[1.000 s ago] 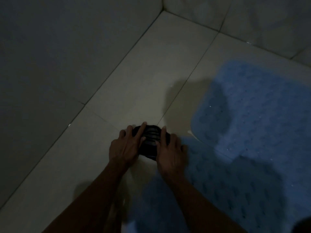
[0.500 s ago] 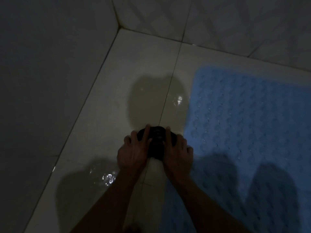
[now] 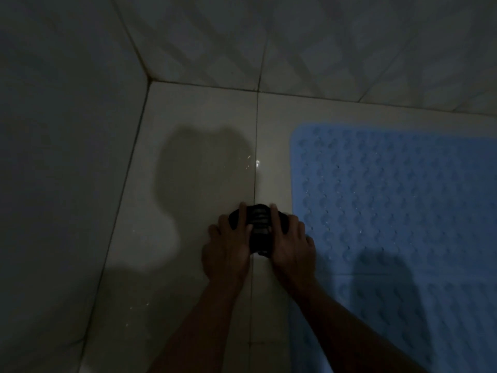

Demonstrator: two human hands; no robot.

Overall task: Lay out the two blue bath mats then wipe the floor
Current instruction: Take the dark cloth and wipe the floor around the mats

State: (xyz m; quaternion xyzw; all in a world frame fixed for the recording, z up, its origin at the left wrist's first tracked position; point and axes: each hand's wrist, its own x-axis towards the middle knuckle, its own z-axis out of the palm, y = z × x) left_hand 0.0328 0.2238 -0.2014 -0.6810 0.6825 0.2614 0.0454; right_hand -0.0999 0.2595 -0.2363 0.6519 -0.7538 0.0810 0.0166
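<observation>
Dim bathroom corner, seen from above. Pale tiled floor (image 3: 193, 265) across the middle, wet in places, with small glints of water near the tile joint and a large soft shadow on it. Tiled walls (image 3: 322, 41) at the far side and the left, meeting in the corner. Blue bath mat (image 3: 390, 197) flat on the floor at the right, bumpy pattern on top, near edge blending into a second blue mat (image 3: 403, 319) closer to the camera; exact seam hard to tell in the dark. Two bare forearms reaching in from the bottom. Left hand (image 3: 227, 250) and right hand (image 3: 291, 247) side by side, fingers spread and fairly straight, pressing down on a dark striped cloth (image 3: 259, 230). Cloth bunched between the hands, on the floor over the tile joint, just beside the left edge of the far mat. Right hand's outer fingers touching or just over the mat edge.
</observation>
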